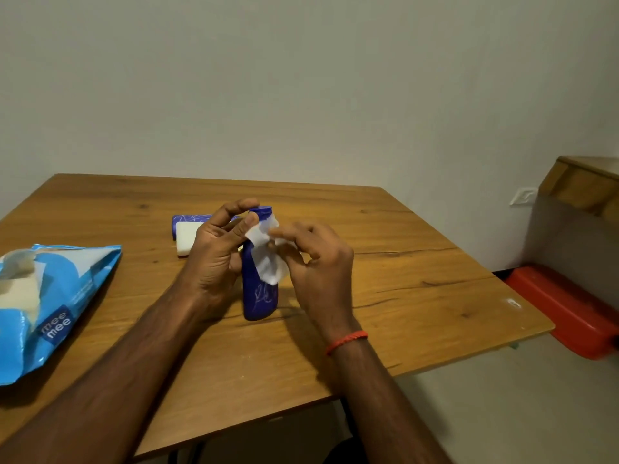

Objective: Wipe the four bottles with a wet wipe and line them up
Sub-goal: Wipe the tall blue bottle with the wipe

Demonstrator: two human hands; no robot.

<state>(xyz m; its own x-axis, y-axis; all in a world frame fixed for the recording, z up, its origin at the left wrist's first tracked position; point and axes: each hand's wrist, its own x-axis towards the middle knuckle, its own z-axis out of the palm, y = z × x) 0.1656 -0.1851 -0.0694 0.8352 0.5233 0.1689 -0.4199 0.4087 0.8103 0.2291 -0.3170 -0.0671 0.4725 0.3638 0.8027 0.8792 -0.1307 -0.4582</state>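
A blue bottle (259,296) stands upright at the middle of the wooden table (418,262). My left hand (214,252) grips its upper part, with the thumb near the cap. My right hand (318,266) holds a white wet wipe (268,256) against the bottle's right side. Behind my left hand lie another blue bottle (187,218) and a white bottle (186,239), both on their sides and partly hidden.
A blue wet-wipe pack (57,306) lies open at the table's left edge. An orange-red object (566,309) sits on the floor to the right of the table. A wooden ledge (582,185) juts from the right wall.
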